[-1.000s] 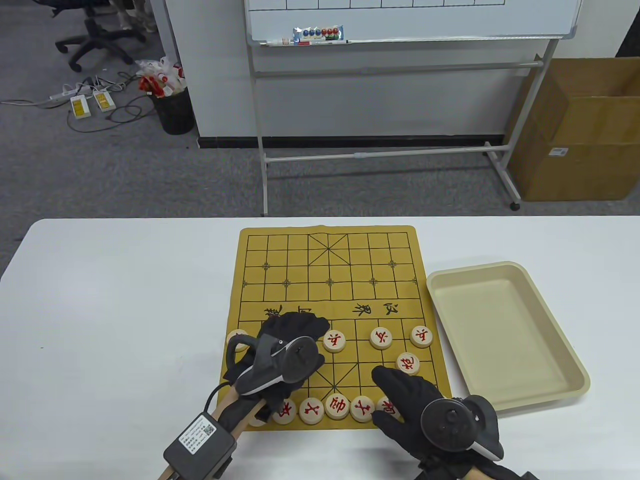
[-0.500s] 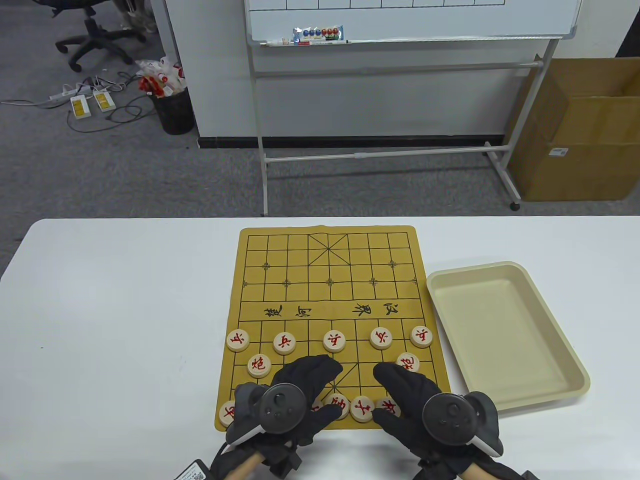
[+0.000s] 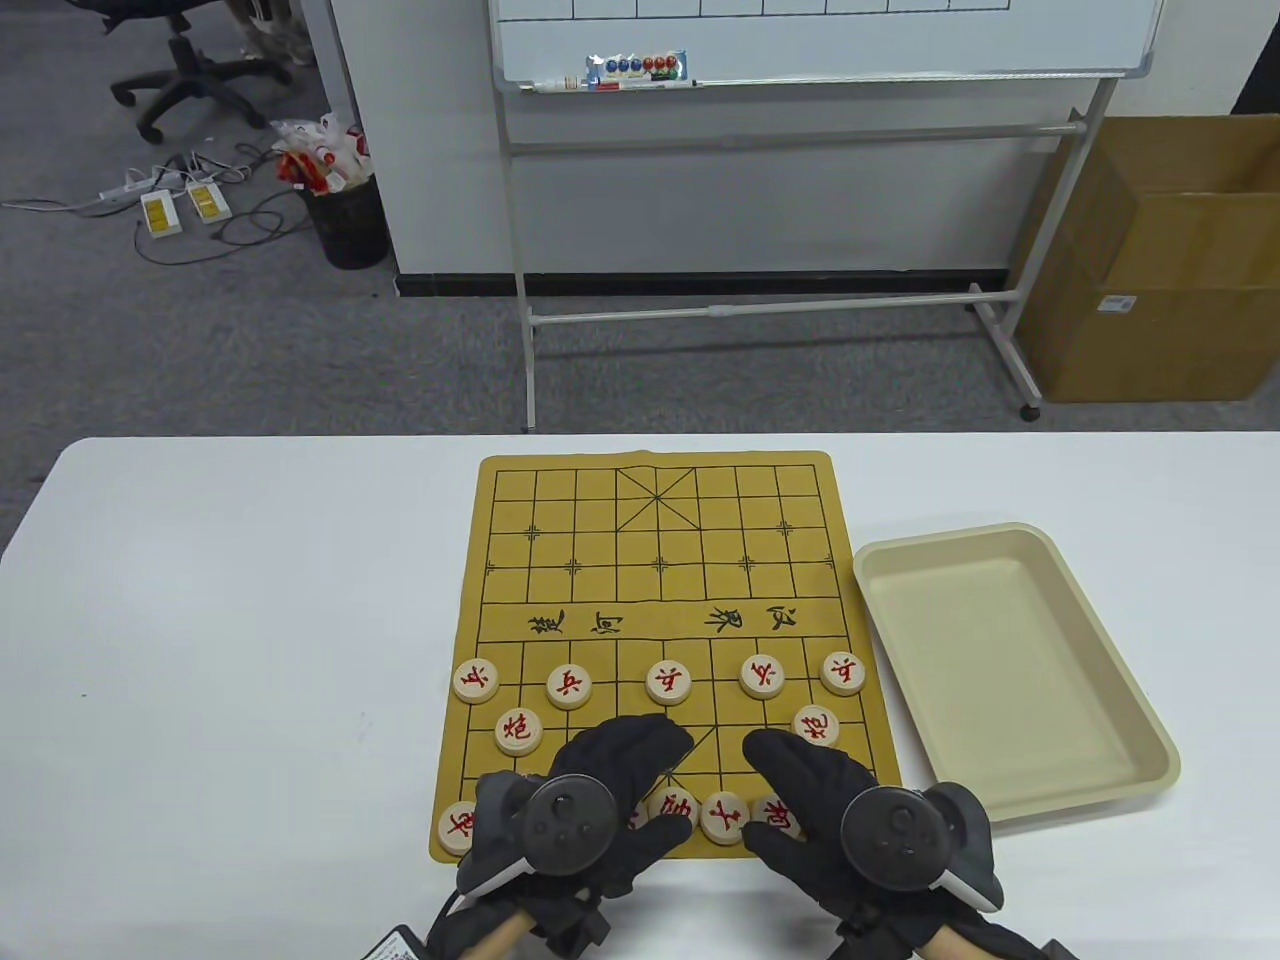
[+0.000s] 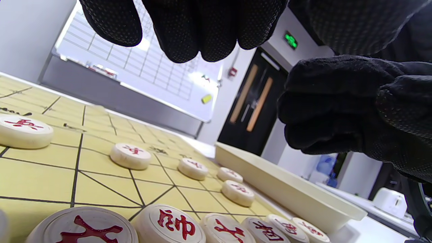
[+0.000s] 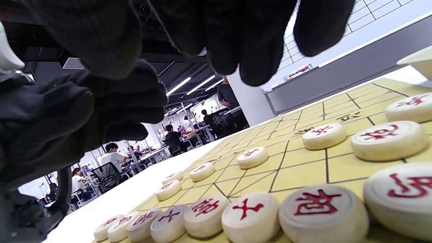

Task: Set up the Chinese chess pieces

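Note:
A yellow chess board (image 3: 650, 560) lies on the white table (image 3: 230, 620). Round cream pieces with red characters stand on its near half: a row of several soldiers (image 3: 667, 682), a cannon at the left (image 3: 518, 731) and one at the right (image 3: 815, 724), and a back row (image 3: 724, 817) partly under my hands. My left hand (image 3: 610, 790) hovers open and empty over the back row's left part. My right hand (image 3: 800, 800) hovers open and empty over its right part. The wrist views show the back-row pieces (image 4: 168, 226) (image 5: 251, 216) close below my fingertips (image 4: 189, 37) (image 5: 253, 57).
An empty beige tray (image 3: 1010, 670) stands right of the board, also in the left wrist view (image 4: 287, 189). The board's far half holds no pieces. A whiteboard stand and a cardboard box stand on the floor beyond the table.
My left hand drew back from the soldier row at the left to the near edge, uncovering the left soldiers and left cannon. My right hand has barely moved.

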